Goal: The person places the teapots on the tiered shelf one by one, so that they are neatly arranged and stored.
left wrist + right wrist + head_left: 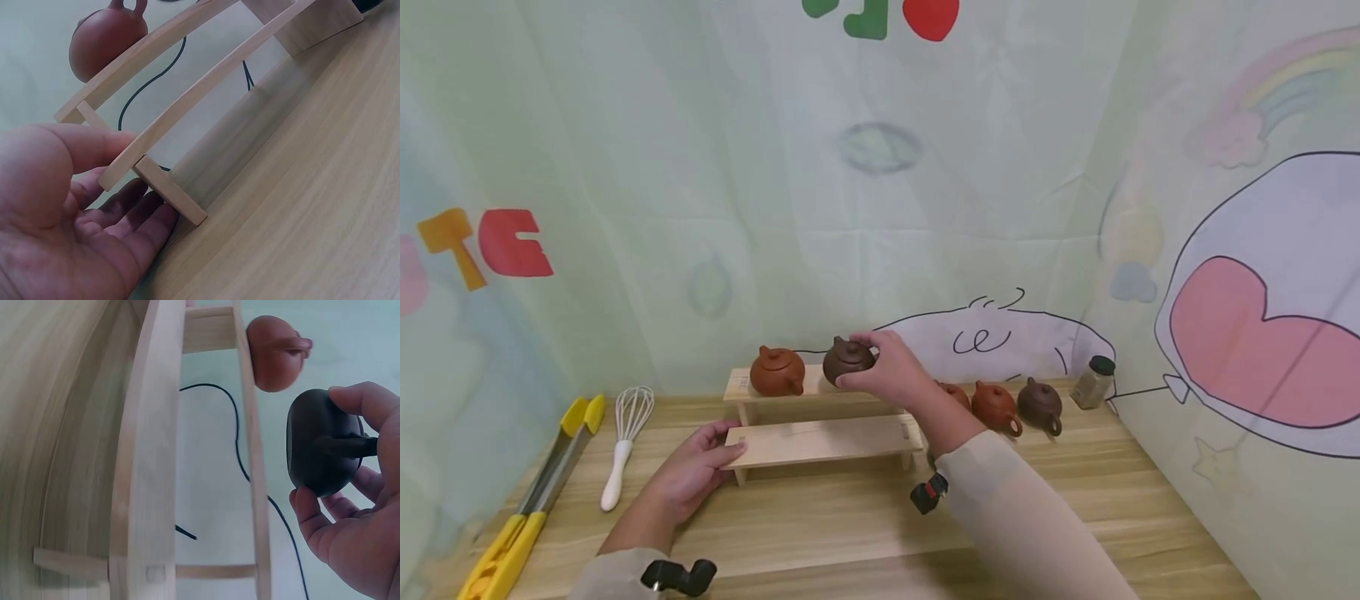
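My right hand (891,371) grips a dark brown teapot (844,367) by its body, thumb and fingers on opposite sides. In the right wrist view a gap shows between this teapot's base and the upper board of a two-step wooden stand (153,456). An orange-brown clay teapot (775,375) sits on the left end of that upper board. My left hand (691,471) holds the left end of the bare lower board (823,442), thumb on top. In the left wrist view its other fingers reach under the board beside the stand's leg (172,190).
Right of the stand, two orange-brown teapots (994,407) and another dark teapot (1040,407) stand on the wooden table, near a jar with a dark lid (1093,383). At left lie a white-handled whisk (617,467) and yellow tongs (538,517). A printed curtain (760,208) hangs behind.
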`<control>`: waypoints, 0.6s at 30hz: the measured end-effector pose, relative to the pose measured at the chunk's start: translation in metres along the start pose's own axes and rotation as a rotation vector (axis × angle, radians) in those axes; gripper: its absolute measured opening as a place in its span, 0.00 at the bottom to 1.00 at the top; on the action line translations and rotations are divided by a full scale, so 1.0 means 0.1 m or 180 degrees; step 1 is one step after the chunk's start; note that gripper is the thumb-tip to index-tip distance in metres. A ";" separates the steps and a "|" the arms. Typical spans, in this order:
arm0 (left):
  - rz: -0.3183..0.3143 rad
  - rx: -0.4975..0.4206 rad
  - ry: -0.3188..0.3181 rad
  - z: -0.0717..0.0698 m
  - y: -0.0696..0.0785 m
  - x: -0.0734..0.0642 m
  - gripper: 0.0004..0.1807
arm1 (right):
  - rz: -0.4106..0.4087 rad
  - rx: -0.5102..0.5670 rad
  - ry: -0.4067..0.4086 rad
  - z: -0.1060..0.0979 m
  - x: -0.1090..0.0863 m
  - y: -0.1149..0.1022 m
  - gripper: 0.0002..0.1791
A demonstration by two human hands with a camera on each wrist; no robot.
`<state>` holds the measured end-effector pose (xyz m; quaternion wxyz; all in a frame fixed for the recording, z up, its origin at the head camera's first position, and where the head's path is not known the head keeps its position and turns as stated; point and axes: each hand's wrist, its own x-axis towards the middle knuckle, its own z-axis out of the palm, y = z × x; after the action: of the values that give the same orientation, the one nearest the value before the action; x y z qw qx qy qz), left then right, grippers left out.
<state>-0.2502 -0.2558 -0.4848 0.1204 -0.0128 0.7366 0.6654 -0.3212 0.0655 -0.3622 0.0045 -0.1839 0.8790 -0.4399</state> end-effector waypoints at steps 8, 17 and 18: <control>-0.0010 0.0045 0.0000 -0.01 0.00 0.00 0.40 | 0.0030 -0.0009 0.0030 0.18 0.13 -0.01 0.40; -0.0006 0.0055 0.0009 0.00 0.02 -0.01 0.39 | -0.0047 -0.0197 0.0078 0.31 0.25 0.00 0.39; -0.0005 0.0052 0.0009 0.00 0.02 -0.01 0.39 | -0.0037 -0.0221 0.0079 0.31 0.26 0.00 0.39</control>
<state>-0.2496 -0.2553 -0.4822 0.1200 -0.0134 0.7422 0.6592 -0.3396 0.0328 -0.3773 -0.0153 -0.1836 0.8926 -0.4114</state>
